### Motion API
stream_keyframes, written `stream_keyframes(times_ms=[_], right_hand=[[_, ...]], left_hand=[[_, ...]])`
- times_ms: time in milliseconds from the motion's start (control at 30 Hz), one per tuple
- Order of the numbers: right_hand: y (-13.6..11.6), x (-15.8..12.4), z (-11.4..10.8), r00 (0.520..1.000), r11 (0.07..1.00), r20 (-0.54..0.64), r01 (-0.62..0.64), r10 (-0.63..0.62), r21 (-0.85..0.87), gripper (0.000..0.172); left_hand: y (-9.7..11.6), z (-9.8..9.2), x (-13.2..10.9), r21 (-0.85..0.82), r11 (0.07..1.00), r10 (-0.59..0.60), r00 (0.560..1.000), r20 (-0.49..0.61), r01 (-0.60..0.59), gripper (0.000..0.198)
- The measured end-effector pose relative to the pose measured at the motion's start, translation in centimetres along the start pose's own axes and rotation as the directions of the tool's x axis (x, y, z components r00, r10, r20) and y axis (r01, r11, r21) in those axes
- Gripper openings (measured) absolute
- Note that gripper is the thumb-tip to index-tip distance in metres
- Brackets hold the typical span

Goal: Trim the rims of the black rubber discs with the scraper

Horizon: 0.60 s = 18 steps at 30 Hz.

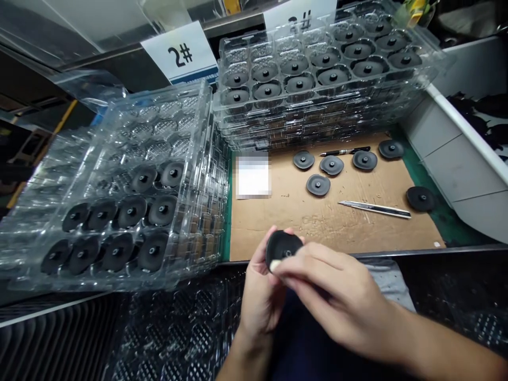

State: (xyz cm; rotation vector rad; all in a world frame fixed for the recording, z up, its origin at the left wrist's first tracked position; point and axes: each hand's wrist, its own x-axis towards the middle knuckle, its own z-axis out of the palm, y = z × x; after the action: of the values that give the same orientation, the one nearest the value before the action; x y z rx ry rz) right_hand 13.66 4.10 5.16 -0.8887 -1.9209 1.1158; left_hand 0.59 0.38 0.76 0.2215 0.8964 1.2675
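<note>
A black, dished round part [282, 248] with a small raised hub is held up in front of me. My left hand [262, 286] is closed around it from below and behind, fingertips showing along its far rim. Over its near edge comes my right hand [337, 286], fingers drawn together and gripping the rim. Something pale shows at the right index fingertip; whether it is the nail or a covering I cannot tell. Similar black parts lie on the cardboard beyond, among them one disc [318, 184] nearest my hands.
Clear plastic trays [159, 121] stacked at the left and more trays [317, 95] at the back hold black discs. On the cardboard [278, 222] lie a pen [345, 151], a slim cutter-like knife [374, 209] and white paper [253, 177]. A white wall [472, 174] bounds the right.
</note>
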Motion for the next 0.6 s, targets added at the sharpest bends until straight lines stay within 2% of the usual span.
stream_keyframes(times_ms=[67,133,200,233,300,367,400,500,533,600], right_hand=[[-0.2,-0.1,-0.3,0.993,0.997,0.094,-0.070,0.066,0.041,0.019],[-0.2,0.0,-0.3,0.999,0.999,-0.013,-0.046,0.046,-0.004,0.018],[0.0,0.0,-0.1,0.989,0.997,-0.136,0.046,-0.055,-0.069,0.021],[0.1,-0.2,-0.1,0.985,0.994,-0.144,0.083,-0.093,-0.077,0.022],[0.2,-0.9,-0.5,0.993,0.994,-0.050,0.101,-0.103,-0.038,0.023],[0.2,-2.0,-1.3,0.998,0.999,0.052,0.029,-0.027,-0.023,0.022],[0.1,-2.5,-1.8,0.997,0.998,0.067,-0.020,0.024,-0.053,0.022],[-0.4,-3.1,-2.6,0.993,0.965,0.000,-0.118,0.122,-0.236,0.020],[-0.5,-3.0,-2.6,0.995,0.949,-0.047,-0.103,0.093,-0.298,0.020],[-0.5,-2.3,-2.5,0.991,0.926,-0.098,0.046,-0.089,-0.375,0.019]], left_hand=[[0.0,0.0,-0.1,0.002,1.000,0.025,1.000,0.007,-0.025,0.062],[-0.2,0.1,-0.2,0.033,0.999,0.032,0.999,0.010,-0.032,0.061],[-0.4,0.2,-0.3,0.050,0.998,0.023,0.999,0.030,-0.025,0.059],[-0.4,0.3,-0.4,0.045,0.999,0.016,0.999,0.050,-0.019,0.059],[-0.3,0.4,-0.7,0.019,1.000,0.011,0.997,0.076,-0.012,0.060],[-0.2,0.6,-1.0,0.005,1.000,0.005,0.997,0.073,-0.006,0.062],[-0.2,0.8,-1.1,0.006,1.000,0.009,0.998,0.066,-0.009,0.063],[-0.5,1.5,-1.6,-0.002,1.000,0.013,0.999,0.040,-0.013,0.061],[-0.7,1.8,-1.7,-0.019,1.000,0.020,0.999,0.033,-0.019,0.061],[-0.9,2.1,-1.9,-0.044,0.999,-0.019,1.000,0.017,0.019,0.056]])
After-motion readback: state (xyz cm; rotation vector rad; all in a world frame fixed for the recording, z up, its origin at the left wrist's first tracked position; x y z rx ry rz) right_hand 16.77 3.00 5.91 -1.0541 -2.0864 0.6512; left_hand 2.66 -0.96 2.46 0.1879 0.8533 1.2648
